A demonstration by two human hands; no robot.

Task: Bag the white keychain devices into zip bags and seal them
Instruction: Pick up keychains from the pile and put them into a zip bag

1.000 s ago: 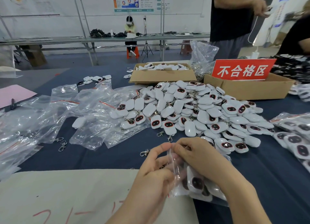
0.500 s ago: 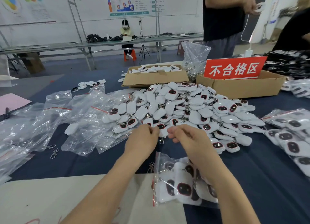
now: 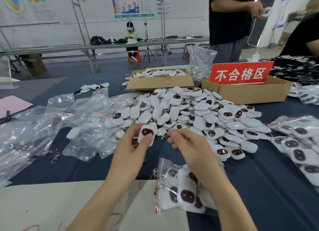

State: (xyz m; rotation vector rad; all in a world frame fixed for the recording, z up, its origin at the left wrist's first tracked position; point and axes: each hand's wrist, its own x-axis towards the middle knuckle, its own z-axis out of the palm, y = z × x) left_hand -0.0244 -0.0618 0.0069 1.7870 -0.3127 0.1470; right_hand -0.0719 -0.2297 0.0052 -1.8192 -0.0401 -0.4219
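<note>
One white, rounded-rectangular plastic keychain device [image 3: 147, 133] with a dark, red-rimmed oval face is off the table in the left hand [image 3: 133, 144]. Thumb and curled fingers pinch it, face turned toward the person. The right hand [image 3: 187, 145] hovers just beside it, fingers loosely bent, with nothing visible in its grasp.

Below the right wrist lies a clear plastic zip bag with a red strip [image 3: 164, 166], packed with several of the same devices. It rests half on the dark blue table cloth [image 3: 259, 179] and half on a beige sheet [image 3: 51, 204] at the near edge. Whether its seal is closed cannot be told.

Just beyond the hands a large loose heap of the white devices [image 3: 198, 113] covers the middle of the table, some face up, some face down. To the left sit crumpled empty clear zip bags [image 3: 82, 120], with two loose metal clasps [image 3: 54, 155] near them. To the right are more filled bags [image 3: 300, 144].

Behind the heap stand two brown cardboard boxes. The left box [image 3: 160, 83] holds more devices; the right box [image 3: 246, 92] carries a red sign with white characters [image 3: 241, 73].
</note>
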